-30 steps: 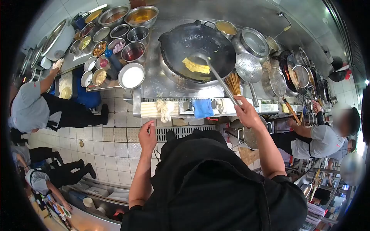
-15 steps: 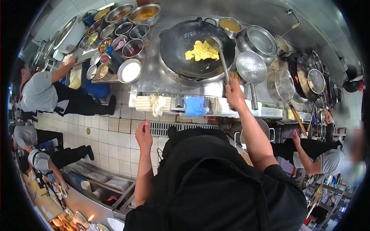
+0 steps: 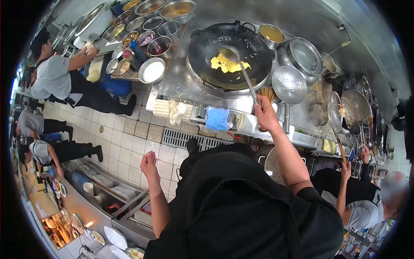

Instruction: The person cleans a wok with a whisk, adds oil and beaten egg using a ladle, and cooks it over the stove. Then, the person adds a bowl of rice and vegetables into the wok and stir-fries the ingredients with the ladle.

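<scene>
My right hand (image 3: 266, 114) is closed round the handle of a long metal ladle (image 3: 247, 80). The ladle's bowl rests at the upper edge of yellow scrambled egg (image 3: 225, 64) in a black wok (image 3: 258, 48) on the stove. Hanging low over the tiled floor, my left hand (image 3: 149, 164) has its fingers curled in and nothing visible in them. Just right of the ladle handle are a bamboo brush (image 3: 266, 92), its base hidden by my hand, and a perforated skimmer (image 3: 289, 84) lying on the stove.
Several metal bowls of ingredients, among them white powder (image 3: 152, 71), line the left side. A bowl of yellow liquid (image 3: 271, 34) stands behind the wok. Folded cloths (image 3: 217, 118) lie along the front ledge. Co-workers (image 3: 54, 77) stand left, and another person (image 3: 360, 203) works at right.
The view has shifted, and my left hand sits lower with its fingers more curled. The ladle's bowl has moved left against the egg. The right-hand co-worker now grips a strainer handle.
</scene>
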`<state>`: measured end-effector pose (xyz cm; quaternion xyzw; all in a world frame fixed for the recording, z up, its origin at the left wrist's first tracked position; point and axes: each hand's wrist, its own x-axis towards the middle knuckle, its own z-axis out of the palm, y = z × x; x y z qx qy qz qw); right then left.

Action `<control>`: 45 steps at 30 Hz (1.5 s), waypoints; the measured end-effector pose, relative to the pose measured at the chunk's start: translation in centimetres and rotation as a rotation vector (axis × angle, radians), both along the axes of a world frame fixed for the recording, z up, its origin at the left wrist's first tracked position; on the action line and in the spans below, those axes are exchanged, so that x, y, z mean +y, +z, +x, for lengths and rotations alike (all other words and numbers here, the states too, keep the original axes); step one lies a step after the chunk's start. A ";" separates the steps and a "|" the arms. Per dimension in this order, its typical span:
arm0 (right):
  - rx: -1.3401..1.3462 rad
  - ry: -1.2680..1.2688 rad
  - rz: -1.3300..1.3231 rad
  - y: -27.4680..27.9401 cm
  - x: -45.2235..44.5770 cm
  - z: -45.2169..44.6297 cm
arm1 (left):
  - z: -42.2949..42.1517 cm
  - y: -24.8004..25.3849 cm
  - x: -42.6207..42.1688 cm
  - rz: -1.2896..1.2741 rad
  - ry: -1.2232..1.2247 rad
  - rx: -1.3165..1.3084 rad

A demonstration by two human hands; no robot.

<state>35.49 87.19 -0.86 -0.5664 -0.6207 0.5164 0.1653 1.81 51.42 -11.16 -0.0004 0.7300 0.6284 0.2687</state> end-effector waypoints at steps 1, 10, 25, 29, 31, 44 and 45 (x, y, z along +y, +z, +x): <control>0.002 -0.012 0.102 -0.2 0.4 0.2 | 0.4 -0.1 -0.4 0.001 0.010 -0.004; 0.096 -0.072 0.046 -3.7 1.4 -0.3 | 0.7 -4.8 -4.2 -0.107 0.040 -0.110; 0.592 -0.696 -0.261 -9.0 -3.9 13.5 | 5.4 -22.4 -24.2 -0.735 -0.112 -0.116; 0.469 -0.709 -0.284 -12.0 -2.1 13.3 | 9.0 -20.4 -21.9 -1.104 -0.261 0.297; 0.347 -0.682 -0.168 -16.2 -0.7 14.6 | 9.1 -17.4 -18.2 -0.842 0.207 -0.021; -0.184 -0.087 0.257 -22.3 4.8 -3.1 | 7.0 -7.1 -29.2 0.399 1.456 0.140; -0.184 -0.058 0.276 -21.9 4.4 -4.7 | 6.7 -6.1 -31.8 0.475 1.587 0.134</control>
